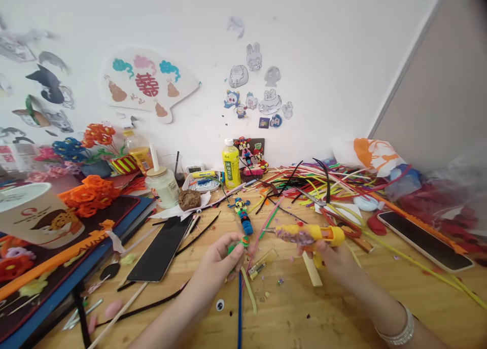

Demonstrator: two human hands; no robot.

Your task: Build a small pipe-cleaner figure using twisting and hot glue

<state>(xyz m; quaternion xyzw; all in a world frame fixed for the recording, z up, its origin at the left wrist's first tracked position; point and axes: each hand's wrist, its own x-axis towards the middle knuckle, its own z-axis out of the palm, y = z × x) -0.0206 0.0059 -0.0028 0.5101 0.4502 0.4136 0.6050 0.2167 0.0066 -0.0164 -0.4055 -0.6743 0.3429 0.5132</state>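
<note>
My right hand point(337, 260) grips a yellow glue gun point(327, 233), its nozzle pointing left towards my other hand. Purple and whitish smears coat the front of the gun. In my left hand point(224, 255), thumb and fingers pinch a small green and orange fuzzy piece point(245, 241), partly hidden by the fingers. Just beyond it lies a small pipe-cleaner doll point(243, 216) in blue, green and yellow. A pale glue stick point(312, 270) shows below the gun. A blue pipe cleaner point(239, 308) runs from under my left hand to the front.
Loose pipe cleaners point(300, 179) pile up at the back right. Phones lie at left point(158, 252) and right point(424, 240). A yellow drink bottle point(231, 165), a glass jar point(163, 187) and a paper cup point(41, 214) stand around. A googly eye point(219, 305) lies in front.
</note>
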